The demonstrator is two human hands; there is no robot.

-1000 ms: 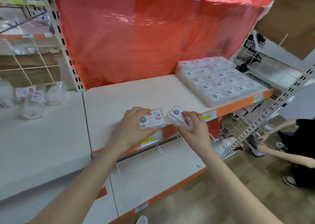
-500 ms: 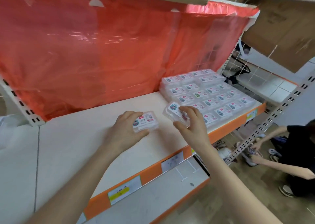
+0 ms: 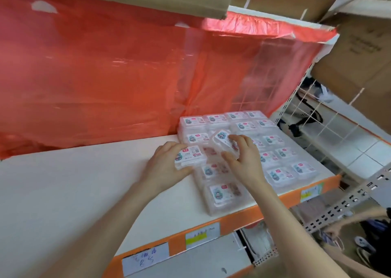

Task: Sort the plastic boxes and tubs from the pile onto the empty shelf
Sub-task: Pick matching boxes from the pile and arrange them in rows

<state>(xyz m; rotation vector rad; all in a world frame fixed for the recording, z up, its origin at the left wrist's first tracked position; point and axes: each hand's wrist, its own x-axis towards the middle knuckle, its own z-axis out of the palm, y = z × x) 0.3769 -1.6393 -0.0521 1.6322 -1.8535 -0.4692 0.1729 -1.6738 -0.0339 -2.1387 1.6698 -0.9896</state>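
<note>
Gripping a small clear labelled box (image 3: pixel 190 155) with fingers and thumb curled round its sides, the left hand (image 3: pixel 165 168) holds it flat, low over the white shelf (image 3: pixel 84 188). It sits at the left edge of the block of boxes (image 3: pixel 281 157) filling the shelf's right end, and whether it touches the board cannot be told. The right hand (image 3: pixel 245 161) pinches a second box (image 3: pixel 222 139), tilted, above the block's left column. A red plastic sheet (image 3: pixel 105 83) hangs behind.

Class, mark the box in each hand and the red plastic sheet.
Left-hand box (image 3: pixel 189 155): head view, top label.
Right-hand box (image 3: pixel 221 137): head view, tilted lid.
Red plastic sheet (image 3: pixel 105 76): head view, flat middle.
</note>
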